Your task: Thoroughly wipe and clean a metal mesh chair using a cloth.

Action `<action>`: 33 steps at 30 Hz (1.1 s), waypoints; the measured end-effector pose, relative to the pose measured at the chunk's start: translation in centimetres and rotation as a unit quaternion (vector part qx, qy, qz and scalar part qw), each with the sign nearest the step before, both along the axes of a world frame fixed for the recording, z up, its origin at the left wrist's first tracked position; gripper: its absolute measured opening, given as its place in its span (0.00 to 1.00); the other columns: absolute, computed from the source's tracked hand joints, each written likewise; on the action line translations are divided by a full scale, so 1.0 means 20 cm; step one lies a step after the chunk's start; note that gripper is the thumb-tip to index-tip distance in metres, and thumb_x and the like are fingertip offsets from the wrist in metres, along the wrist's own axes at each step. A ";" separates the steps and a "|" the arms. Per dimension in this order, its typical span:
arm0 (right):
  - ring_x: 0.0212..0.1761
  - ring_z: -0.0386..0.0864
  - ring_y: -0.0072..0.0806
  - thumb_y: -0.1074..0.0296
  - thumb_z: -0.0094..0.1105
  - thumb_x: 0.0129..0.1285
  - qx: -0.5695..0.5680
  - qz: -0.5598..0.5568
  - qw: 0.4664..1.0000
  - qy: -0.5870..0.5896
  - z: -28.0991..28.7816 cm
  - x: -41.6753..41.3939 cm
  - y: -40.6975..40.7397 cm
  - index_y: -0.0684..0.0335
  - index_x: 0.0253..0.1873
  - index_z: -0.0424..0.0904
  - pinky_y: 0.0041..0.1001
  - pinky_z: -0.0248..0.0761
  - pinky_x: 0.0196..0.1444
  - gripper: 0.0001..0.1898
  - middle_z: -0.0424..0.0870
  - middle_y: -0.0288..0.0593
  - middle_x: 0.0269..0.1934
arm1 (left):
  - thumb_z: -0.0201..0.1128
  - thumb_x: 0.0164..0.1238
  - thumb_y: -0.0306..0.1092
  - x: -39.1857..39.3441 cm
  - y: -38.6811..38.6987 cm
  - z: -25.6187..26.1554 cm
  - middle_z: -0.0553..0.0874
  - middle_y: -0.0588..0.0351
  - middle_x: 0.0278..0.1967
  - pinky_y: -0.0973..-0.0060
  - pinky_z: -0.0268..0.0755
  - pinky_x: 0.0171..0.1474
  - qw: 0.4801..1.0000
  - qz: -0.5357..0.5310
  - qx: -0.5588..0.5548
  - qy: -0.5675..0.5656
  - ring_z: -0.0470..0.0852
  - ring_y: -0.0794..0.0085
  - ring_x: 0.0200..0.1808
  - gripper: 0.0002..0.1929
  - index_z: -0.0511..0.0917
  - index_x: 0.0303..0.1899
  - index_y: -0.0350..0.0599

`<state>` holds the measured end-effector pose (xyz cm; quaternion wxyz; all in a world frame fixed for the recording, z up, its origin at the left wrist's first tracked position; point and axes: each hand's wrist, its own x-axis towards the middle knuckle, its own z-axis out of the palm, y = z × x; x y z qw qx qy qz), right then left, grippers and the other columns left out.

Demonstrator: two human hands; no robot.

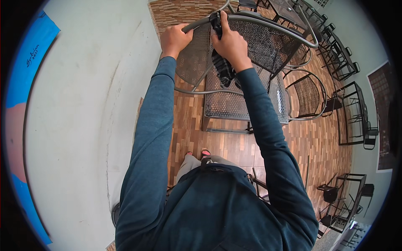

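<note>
My left hand is closed around the bent tube of a grey metal chair frame. Further right along that same tube, my right hand presses a black plaid cloth around the metal, its index finger stretched along the tube. Most of the cloth hangs loose below the palm. The chair has a panel of dark mesh and appears to rest on a table with a perforated metal top. Part of the chair is hidden behind my right hand and the cloth.
A pale wall rises close on my left, with a blue painting on it. Right of the table stands a woven-back chair. More tables and chairs line the far wall, including a black table frame. The floor has a wood-strip pattern.
</note>
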<state>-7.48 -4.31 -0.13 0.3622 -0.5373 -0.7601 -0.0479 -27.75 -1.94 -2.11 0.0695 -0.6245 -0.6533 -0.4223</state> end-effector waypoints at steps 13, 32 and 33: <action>0.30 0.86 0.55 0.54 0.54 0.70 0.014 -0.025 0.999 -0.029 0.01 0.03 -0.01 0.42 0.83 0.57 0.52 0.80 0.34 0.36 0.87 0.57 0.29 | 0.69 0.63 0.49 0.00 0.01 -0.02 0.92 0.50 0.34 0.58 0.84 0.46 1.000 0.002 0.011 0.008 0.90 0.50 0.39 0.13 0.92 0.46 0.64; 0.26 0.85 0.51 0.58 0.55 0.69 0.060 -0.032 0.996 -0.051 0.05 0.00 0.02 0.37 0.80 0.62 0.48 0.79 0.29 0.34 0.86 0.52 0.26 | 0.69 0.63 0.49 0.01 -0.01 -0.01 0.92 0.51 0.36 0.58 0.84 0.46 1.000 -0.003 -0.014 -0.005 0.91 0.51 0.41 0.14 0.92 0.47 0.65; 0.26 0.85 0.51 0.58 0.55 0.69 0.060 -0.030 0.996 -0.052 0.04 -0.01 0.01 0.37 0.80 0.62 0.48 0.79 0.29 0.34 0.86 0.52 0.26 | 0.69 0.63 0.49 0.00 -0.01 -0.01 0.92 0.51 0.36 0.58 0.84 0.46 1.000 -0.001 -0.015 -0.005 0.91 0.51 0.41 0.14 0.92 0.47 0.65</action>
